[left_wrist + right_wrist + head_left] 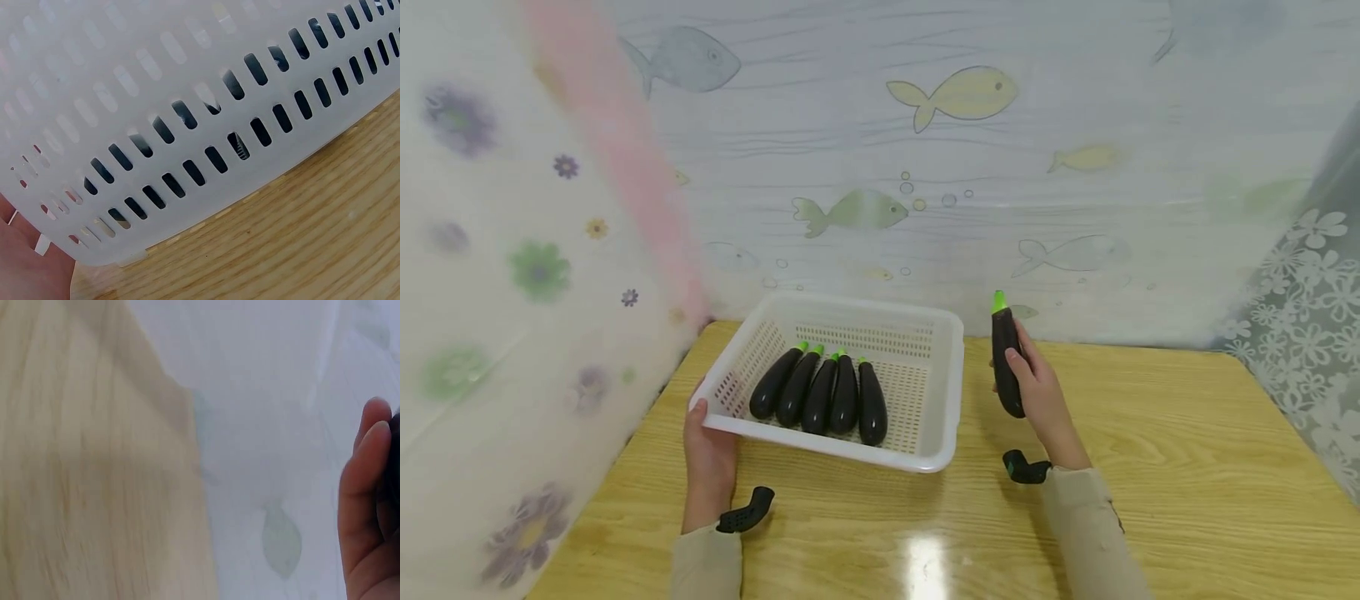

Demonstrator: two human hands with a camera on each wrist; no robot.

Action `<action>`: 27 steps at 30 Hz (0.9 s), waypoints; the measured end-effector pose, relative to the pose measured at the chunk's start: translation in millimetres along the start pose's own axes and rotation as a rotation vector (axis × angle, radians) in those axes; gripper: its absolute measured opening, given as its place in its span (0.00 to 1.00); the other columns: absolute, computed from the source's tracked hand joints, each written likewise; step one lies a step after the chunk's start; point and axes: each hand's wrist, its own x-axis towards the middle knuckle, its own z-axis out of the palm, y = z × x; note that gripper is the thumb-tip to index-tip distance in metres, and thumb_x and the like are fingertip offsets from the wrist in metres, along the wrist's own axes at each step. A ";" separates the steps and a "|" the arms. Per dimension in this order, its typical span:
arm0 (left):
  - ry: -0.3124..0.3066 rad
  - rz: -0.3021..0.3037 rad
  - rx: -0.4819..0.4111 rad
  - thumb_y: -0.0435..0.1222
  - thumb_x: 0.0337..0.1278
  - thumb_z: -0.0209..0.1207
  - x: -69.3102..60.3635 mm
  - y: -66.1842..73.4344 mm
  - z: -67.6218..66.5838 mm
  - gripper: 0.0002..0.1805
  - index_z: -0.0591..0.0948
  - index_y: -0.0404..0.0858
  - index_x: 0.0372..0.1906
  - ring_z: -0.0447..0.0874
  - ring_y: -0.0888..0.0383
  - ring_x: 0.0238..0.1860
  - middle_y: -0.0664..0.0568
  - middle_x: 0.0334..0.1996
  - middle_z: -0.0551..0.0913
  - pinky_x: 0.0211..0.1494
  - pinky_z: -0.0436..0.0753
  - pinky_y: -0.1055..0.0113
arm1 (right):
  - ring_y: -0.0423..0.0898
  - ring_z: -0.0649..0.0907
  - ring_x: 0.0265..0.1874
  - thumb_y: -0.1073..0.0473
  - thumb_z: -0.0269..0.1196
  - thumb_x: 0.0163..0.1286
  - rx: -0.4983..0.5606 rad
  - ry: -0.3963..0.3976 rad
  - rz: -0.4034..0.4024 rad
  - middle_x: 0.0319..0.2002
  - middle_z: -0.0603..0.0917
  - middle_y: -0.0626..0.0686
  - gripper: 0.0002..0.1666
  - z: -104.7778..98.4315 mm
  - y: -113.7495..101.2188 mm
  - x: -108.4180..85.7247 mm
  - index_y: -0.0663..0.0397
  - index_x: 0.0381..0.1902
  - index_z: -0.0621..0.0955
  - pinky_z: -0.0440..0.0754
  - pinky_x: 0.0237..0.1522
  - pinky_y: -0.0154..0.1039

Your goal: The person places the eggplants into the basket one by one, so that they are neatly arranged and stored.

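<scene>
A white plastic basket (835,450) with slotted walls is on the wooden table. Several dark eggplants (818,402) with bright green stems lie side by side in its left and middle part. My left hand (709,458) holds the basket at its near left corner, thumb on the rim; the left wrist view has the slotted wall (206,137) close up. To the right of the basket, my right hand (1039,392) grips another eggplant (1004,362) above the table, its green stem pointing up. Only a dark sliver of this eggplant (394,456) shows in the right wrist view.
The wooden table (1180,433) extends to the right and in front of the basket. Behind it hangs a pale curtain (970,167) with fish drawings, and a flowered sheet (512,333) borders the left side. Black wrist devices (748,510) sit at both cuffs.
</scene>
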 end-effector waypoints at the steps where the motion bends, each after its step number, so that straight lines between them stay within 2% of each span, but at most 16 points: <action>1: 0.001 -0.003 0.000 0.48 0.61 0.43 -0.2 0.2 -0.5 0.26 0.59 0.49 0.64 0.56 0.56 0.62 0.53 0.63 0.58 0.63 0.54 0.60 | 0.61 0.76 0.31 0.51 0.40 0.72 0.011 0.001 -0.001 0.49 0.71 0.64 0.30 -3.7 1.5 0.1 0.36 0.69 0.48 0.77 0.32 0.41; 4: 0.007 -0.010 0.002 0.48 0.61 0.43 -1.0 0.3 -2.0 0.26 0.59 0.49 0.64 0.55 0.56 0.62 0.53 0.63 0.58 0.63 0.54 0.59 | 0.54 0.77 0.31 0.51 0.37 0.72 0.028 0.007 -0.012 0.54 0.67 0.62 0.29 -10.0 5.1 -0.4 0.34 0.69 0.45 0.75 0.34 0.38; 8: 0.017 -0.020 0.001 0.48 0.61 0.43 -2.4 -0.5 -4.1 0.26 0.59 0.49 0.64 0.55 0.55 0.62 0.53 0.63 0.58 0.63 0.55 0.59 | 0.52 0.77 0.37 0.50 0.38 0.72 0.011 0.057 -0.050 0.57 0.65 0.59 0.27 -8.2 15.5 1.7 0.33 0.68 0.52 0.72 0.40 0.35; 10: 0.018 -0.024 0.001 0.48 0.61 0.43 -2.5 -0.8 -4.7 0.26 0.58 0.49 0.64 0.56 0.56 0.62 0.53 0.63 0.58 0.62 0.55 0.60 | 0.55 0.75 0.42 0.49 0.39 0.72 0.002 0.077 -0.064 0.55 0.66 0.58 0.26 -5.2 20.4 4.1 0.32 0.67 0.55 0.70 0.43 0.36; 13: 0.019 -0.026 -0.003 0.48 0.61 0.43 -2.2 -0.5 -3.9 0.26 0.59 0.49 0.64 0.56 0.56 0.62 0.53 0.63 0.58 0.62 0.56 0.60 | 0.53 0.72 0.47 0.51 0.37 0.73 0.028 0.060 -0.082 0.56 0.63 0.56 0.25 -0.7 23.0 6.6 0.32 0.67 0.56 0.67 0.45 0.40; 16: 0.015 -0.020 -0.009 0.48 0.61 0.43 -1.2 -0.7 -3.3 0.26 0.59 0.49 0.64 0.56 0.55 0.62 0.53 0.63 0.59 0.62 0.56 0.60 | 0.51 0.69 0.50 0.58 0.33 0.73 0.081 0.054 -0.070 0.55 0.63 0.57 0.27 4.0 19.0 6.9 0.32 0.67 0.55 0.66 0.46 0.40; 20: 0.003 0.000 -0.039 0.47 0.61 0.42 0.0 -1.4 -1.9 0.25 0.59 0.48 0.63 0.57 0.55 0.61 0.52 0.62 0.60 0.61 0.57 0.61 | 0.52 0.69 0.52 0.66 0.30 0.68 0.241 0.054 -0.032 0.57 0.63 0.60 0.33 12.4 8.1 6.7 0.31 0.66 0.55 0.70 0.44 0.37; 23: 0.000 0.015 -0.058 0.46 0.61 0.42 0.8 -2.2 -1.4 0.25 0.60 0.46 0.63 0.57 0.55 0.61 0.51 0.61 0.61 0.61 0.57 0.61 | 0.52 0.70 0.53 0.66 0.32 0.67 0.332 0.014 -0.034 0.64 0.55 0.58 0.34 19.5 -1.5 5.6 0.30 0.67 0.54 0.72 0.43 0.37; 25: -0.001 0.018 -0.062 0.46 0.61 0.42 1.3 -2.5 -1.2 0.25 0.60 0.46 0.62 0.57 0.55 0.61 0.51 0.61 0.61 0.61 0.56 0.61 | 0.53 0.70 0.54 0.66 0.34 0.69 0.344 -0.021 -0.059 0.67 0.47 0.55 0.33 22.8 -7.1 4.4 0.30 0.67 0.53 0.72 0.45 0.37; 27: -0.007 0.022 -0.065 0.46 0.61 0.42 2.0 -2.4 -1.0 0.25 0.59 0.46 0.62 0.57 0.55 0.61 0.51 0.61 0.61 0.61 0.56 0.61 | 0.53 0.69 0.56 0.65 0.36 0.69 0.333 -0.030 -0.083 0.68 0.44 0.53 0.32 25.2 -12.3 3.2 0.31 0.68 0.52 0.72 0.47 0.38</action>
